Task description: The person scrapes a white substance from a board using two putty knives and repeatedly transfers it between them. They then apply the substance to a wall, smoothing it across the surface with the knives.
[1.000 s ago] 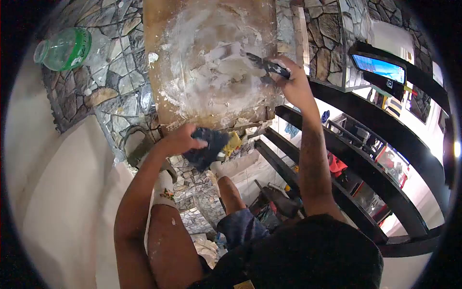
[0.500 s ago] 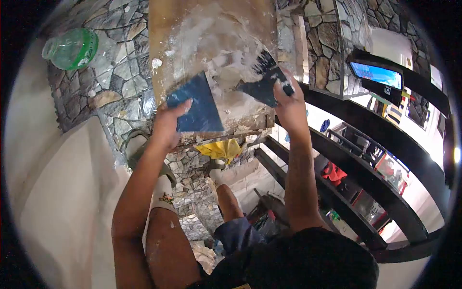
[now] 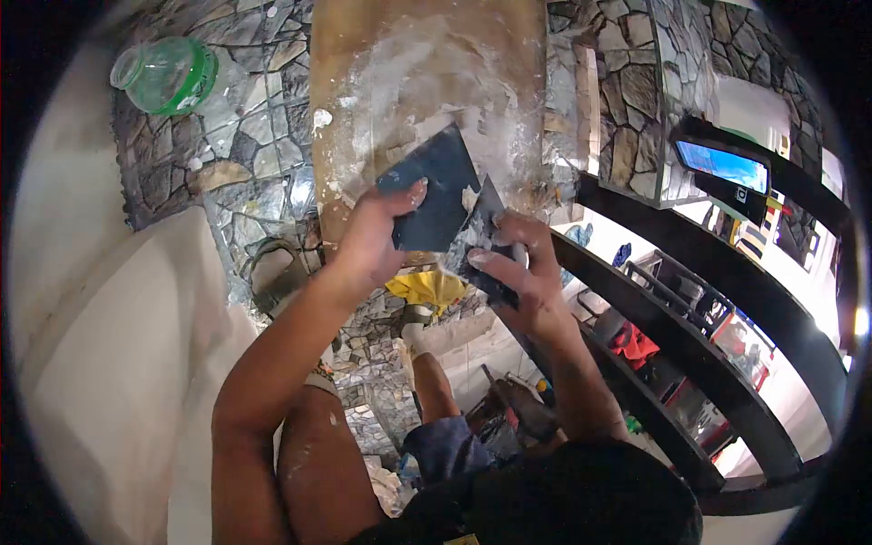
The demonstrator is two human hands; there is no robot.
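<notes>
My left hand (image 3: 368,234) is closed on a dark blue flat putty scraper (image 3: 434,182), its thumb lying across the blade's face. In my right hand (image 3: 536,277) is a second dark scraper (image 3: 469,243), tilted and smeared with white putty. The two blades meet or overlap at their edges over the near end of a brown board (image 3: 341,36). White putty streaks (image 3: 409,59) cover much of that board.
A clear plastic bottle with a green band (image 3: 173,77) lies on stone-patterned tiles (image 3: 241,136) at the left. Below the board hangs a yellow cloth (image 3: 427,287). Dark curved slats (image 3: 699,227) run along the right, near a lit screen (image 3: 724,165).
The scrapers have come together from being apart. My right hand has moved down and left with its scraper turned, and my left hand has shifted right. The view has moved slightly.
</notes>
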